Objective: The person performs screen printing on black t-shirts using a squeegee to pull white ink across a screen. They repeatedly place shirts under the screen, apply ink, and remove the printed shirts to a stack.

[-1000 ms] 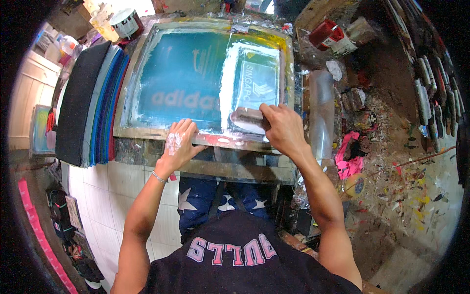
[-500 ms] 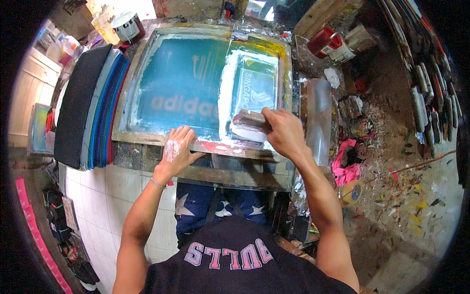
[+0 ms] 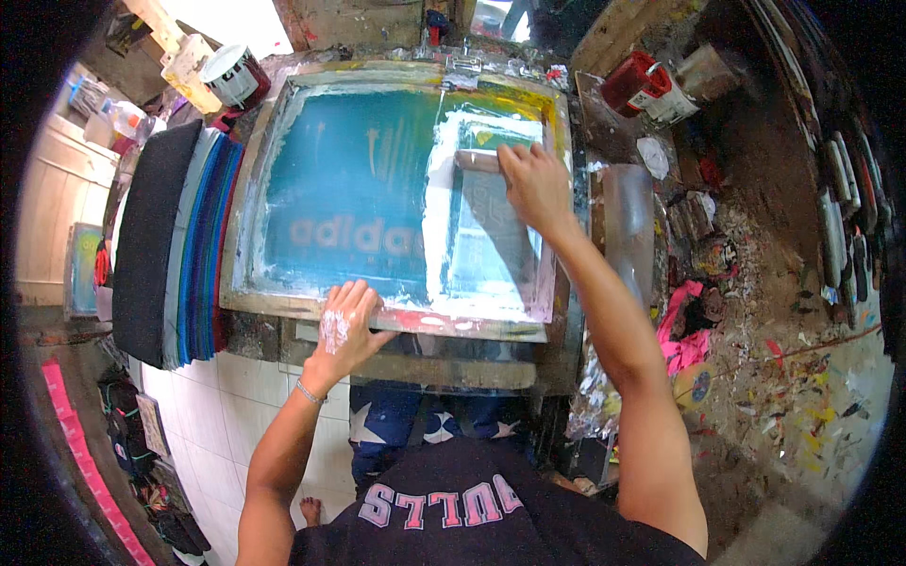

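Observation:
A wooden-framed printing screen [image 3: 247,212] with teal mesh lies on the bench. White tape or ink borders a narrower window at its right, where a pale design shows faintly. My right hand [image 3: 538,189] is closed around the handle of a squeegee [image 3: 478,161], set across the far part of that window. Its blade is hidden from here. At the screen's near rail, my left hand [image 3: 347,321] grips the edge, fingers over the top and thumb out to the right. White ink is smeared across the back of this hand.
Left of the screen stands a stack of dark and blue fabric pieces [image 3: 200,255]. An ink-stained bucket [image 3: 234,75] sits behind it, and a red container [image 3: 634,83] at the far right. A clear plastic roll [image 3: 628,222] and a pink cloth [image 3: 684,330] lie on the right.
My right hand has pushed the squeegee away from me, from the window's near part to its far part. My left hand stays on the near rail. The whole view has shifted slightly.

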`<control>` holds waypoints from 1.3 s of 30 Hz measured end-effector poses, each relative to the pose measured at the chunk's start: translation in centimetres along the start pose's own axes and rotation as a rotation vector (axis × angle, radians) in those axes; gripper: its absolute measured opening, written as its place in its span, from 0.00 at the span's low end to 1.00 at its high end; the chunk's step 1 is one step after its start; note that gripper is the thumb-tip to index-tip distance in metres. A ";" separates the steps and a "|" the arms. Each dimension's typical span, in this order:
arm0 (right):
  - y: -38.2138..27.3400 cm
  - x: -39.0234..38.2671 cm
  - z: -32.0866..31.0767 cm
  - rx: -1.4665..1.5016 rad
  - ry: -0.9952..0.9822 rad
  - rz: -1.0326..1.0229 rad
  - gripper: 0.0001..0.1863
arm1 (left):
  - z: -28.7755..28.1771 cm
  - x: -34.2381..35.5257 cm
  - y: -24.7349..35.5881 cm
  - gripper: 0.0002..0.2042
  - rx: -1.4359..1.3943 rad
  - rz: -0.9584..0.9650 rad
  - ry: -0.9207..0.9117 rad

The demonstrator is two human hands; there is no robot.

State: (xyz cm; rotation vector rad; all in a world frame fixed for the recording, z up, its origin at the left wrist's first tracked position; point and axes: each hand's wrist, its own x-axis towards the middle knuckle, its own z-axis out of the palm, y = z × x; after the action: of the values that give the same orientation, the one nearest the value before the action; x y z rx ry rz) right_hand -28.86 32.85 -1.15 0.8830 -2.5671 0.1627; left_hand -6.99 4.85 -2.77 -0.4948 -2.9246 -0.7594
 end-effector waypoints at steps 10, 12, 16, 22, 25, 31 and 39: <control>4.8 7.4 0.8 0.046 -0.204 0.077 0.12 | -0.1 0.1 0.0 0.24 -0.034 -0.027 -0.035; 3.9 5.3 0.6 0.042 -0.244 0.091 0.11 | -0.1 0.0 0.1 0.24 -0.035 -0.031 -0.033; -1.5 -1.9 -3.0 0.114 -0.301 0.079 0.08 | 0.1 0.0 0.1 0.24 -0.028 -0.030 -0.010; -8.8 -10.7 -7.4 0.208 -0.254 0.070 0.07 | 0.5 -0.3 0.0 0.23 0.008 -0.001 0.014; -9.5 -11.5 -7.4 0.176 -0.207 0.084 0.06 | 0.5 -0.3 0.1 0.23 0.027 0.021 0.036; -9.8 -10.3 -10.9 0.072 -0.125 0.066 0.11 | -3.1 0.9 2.2 0.23 0.033 0.032 0.069; -7.5 -2.4 -20.4 -0.169 0.221 -0.001 0.17 | -17.8 9.9 4.4 0.24 -0.035 0.185 0.071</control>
State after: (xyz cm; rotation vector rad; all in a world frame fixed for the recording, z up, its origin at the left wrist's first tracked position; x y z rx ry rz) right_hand -15.41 33.17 16.13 0.7587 -2.3364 0.0393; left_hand -14.94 2.70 16.36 -0.7141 -2.7560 -0.7865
